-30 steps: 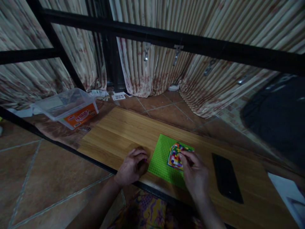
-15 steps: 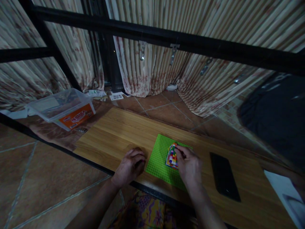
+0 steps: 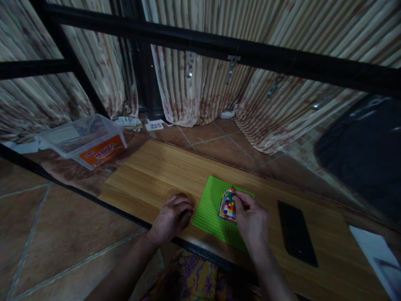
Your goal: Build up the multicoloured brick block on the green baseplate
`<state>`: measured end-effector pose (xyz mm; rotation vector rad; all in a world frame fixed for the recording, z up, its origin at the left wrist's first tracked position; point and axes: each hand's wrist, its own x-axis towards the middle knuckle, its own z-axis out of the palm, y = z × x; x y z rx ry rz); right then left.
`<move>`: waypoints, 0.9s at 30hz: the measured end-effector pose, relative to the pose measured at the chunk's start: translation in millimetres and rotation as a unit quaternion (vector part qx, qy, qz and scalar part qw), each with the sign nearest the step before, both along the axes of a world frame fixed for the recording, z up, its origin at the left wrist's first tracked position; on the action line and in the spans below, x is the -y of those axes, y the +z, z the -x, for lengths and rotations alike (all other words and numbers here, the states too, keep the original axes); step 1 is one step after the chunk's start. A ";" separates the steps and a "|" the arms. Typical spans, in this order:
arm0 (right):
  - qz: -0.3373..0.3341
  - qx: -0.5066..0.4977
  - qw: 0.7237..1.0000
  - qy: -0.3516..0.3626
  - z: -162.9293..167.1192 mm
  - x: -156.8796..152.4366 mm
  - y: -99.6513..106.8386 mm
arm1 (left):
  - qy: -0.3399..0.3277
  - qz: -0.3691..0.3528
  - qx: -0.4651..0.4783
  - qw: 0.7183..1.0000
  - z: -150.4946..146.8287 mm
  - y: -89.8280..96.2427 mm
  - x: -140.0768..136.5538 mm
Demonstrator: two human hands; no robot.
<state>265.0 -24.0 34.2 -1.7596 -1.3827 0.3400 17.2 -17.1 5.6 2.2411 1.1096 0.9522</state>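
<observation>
A green studded baseplate (image 3: 205,209) lies on the wooden board. On it stands a small stepped build of toy bricks (image 3: 229,205) in many colours, red, white, yellow, green and purple among them. My right hand (image 3: 253,217) is at its right side, thumb and forefinger pinched at its upper right edge; a loose brick between the fingertips cannot be made out. Left of the baseplate, my left hand (image 3: 171,216) rests on the board with its fingers curled in. Whatever it may hold is hidden.
A black phone-like slab (image 3: 297,233) lies right of the baseplate. Beyond the board's left end stands a clear plastic box (image 3: 84,138) with an orange label. White paper (image 3: 374,253) is at the far right. A black metal bar (image 3: 200,36) crosses before the curtains.
My right fingertips have shifted slightly to the right along the brick build, showing more of it. My left hand stays in place; the whole view has moved a little.
</observation>
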 end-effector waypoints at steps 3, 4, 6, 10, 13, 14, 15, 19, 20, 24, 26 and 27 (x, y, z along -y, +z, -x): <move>-0.004 0.009 1.000 0.002 -2.4 2.2 -1.3 | 0.000 0.001 0.001 1.000 0.1 0.8 0.3; -0.008 0.020 1.000 0.004 -3.0 3.4 -0.6 | 0.001 0.000 0.001 1.000 0.2 0.8 0.3; -0.022 0.051 0.998 0.011 -3.8 6.3 1.8 | 0.000 -0.002 0.000 1.000 0.5 0.5 0.4; -0.054 0.124 0.990 0.046 -3.2 11.4 6.9 | -0.002 -0.003 0.002 1.000 0.6 0.7 0.3; -0.059 0.168 0.982 0.063 -2.0 12.1 7.7 | 0.002 -0.003 0.001 1.000 0.1 1.6 0.3; -0.061 0.181 0.979 0.065 -1.7 11.8 7.4 | 0.002 -0.002 0.000 1.000 0.0 1.7 0.3; -0.063 0.194 0.977 0.067 -1.3 11.4 6.9 | 0.002 -0.002 -0.001 1.000 -0.1 1.8 0.4; -0.071 0.243 0.965 0.069 -0.4 9.7 4.3 | 0.001 -0.005 -0.003 1.000 0.2 0.2 0.4; -0.072 0.252 0.962 0.070 -0.3 9.5 3.7 | 0.000 -0.005 -0.003 1.000 0.4 -0.5 0.4; -0.064 0.286 0.952 0.084 -1.0 9.6 2.2 | -0.003 0.000 -0.008 1.000 0.9 -3.7 0.0; -0.057 0.303 0.947 0.088 -1.3 9.6 1.9 | -0.002 0.000 -0.009 1.000 1.1 -5.3 -0.2; -0.058 0.311 0.944 0.088 -1.4 9.6 1.9 | -0.001 -0.002 -0.007 1.000 1.2 -5.9 -0.3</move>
